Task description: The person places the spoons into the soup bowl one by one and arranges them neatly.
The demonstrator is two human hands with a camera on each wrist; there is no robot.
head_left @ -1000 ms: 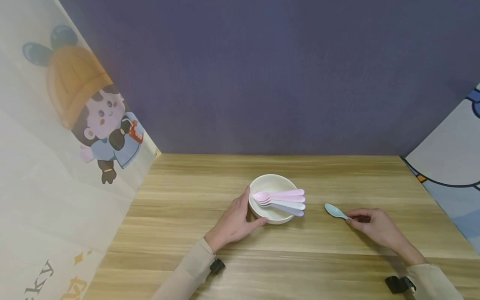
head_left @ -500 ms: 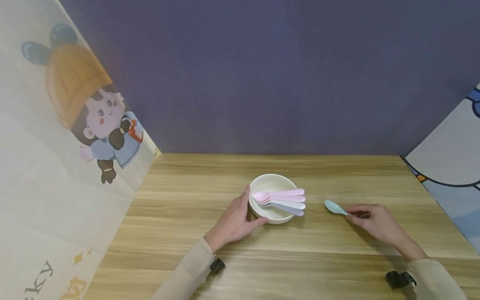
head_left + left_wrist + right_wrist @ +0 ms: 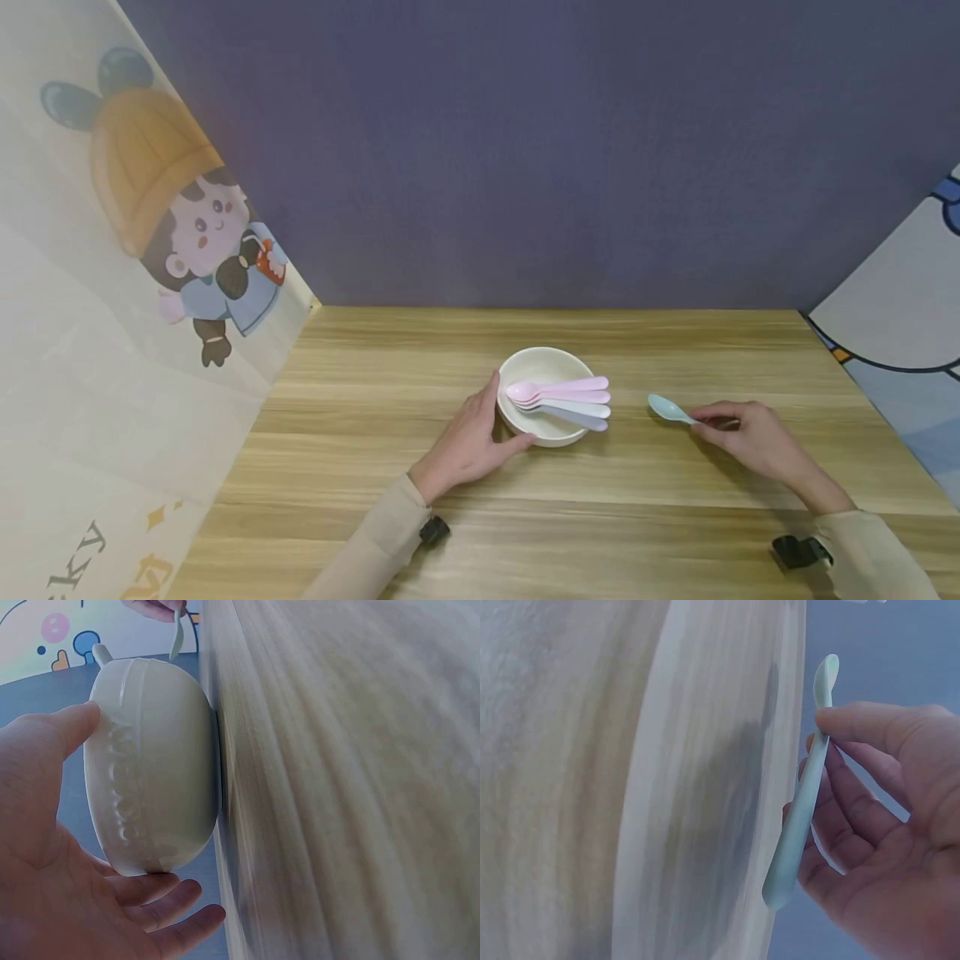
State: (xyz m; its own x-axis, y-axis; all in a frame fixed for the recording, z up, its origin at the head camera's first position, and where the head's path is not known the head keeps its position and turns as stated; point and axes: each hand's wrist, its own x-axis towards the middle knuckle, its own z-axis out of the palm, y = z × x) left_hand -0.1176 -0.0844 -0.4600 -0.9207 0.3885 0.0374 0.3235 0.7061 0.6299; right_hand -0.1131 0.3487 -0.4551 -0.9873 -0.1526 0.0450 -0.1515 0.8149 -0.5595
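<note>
Near the middle of the table, my left hand (image 3: 468,442) holds a cream bowl (image 3: 542,363) from its left side. In the left wrist view the thumb lies on the bowl's rim and the fingers reach round its wall. Several small spoons rest in the bowl, handles over its right rim: pink ones (image 3: 576,386), a white one (image 3: 583,409) and a lavender one (image 3: 581,420). Off to the right, my right hand (image 3: 761,442) pinches a mint-green spoon (image 3: 802,806) between thumb and fingers, bowl end pointing left. That spoon hangs slightly above the table, casting a shadow.
The wood-grain table (image 3: 360,350) meets a dark blue back wall (image 3: 525,167). A pale panel with a cartoon figure (image 3: 213,225) borders the left side, and another printed panel (image 3: 900,308) the right. Both sleeves carry a black wrist device (image 3: 433,532).
My right hand and the mint-green spoon have shifted slightly toward the back of the table. The left hand, the bowl and the spoons in it stay in place.
</note>
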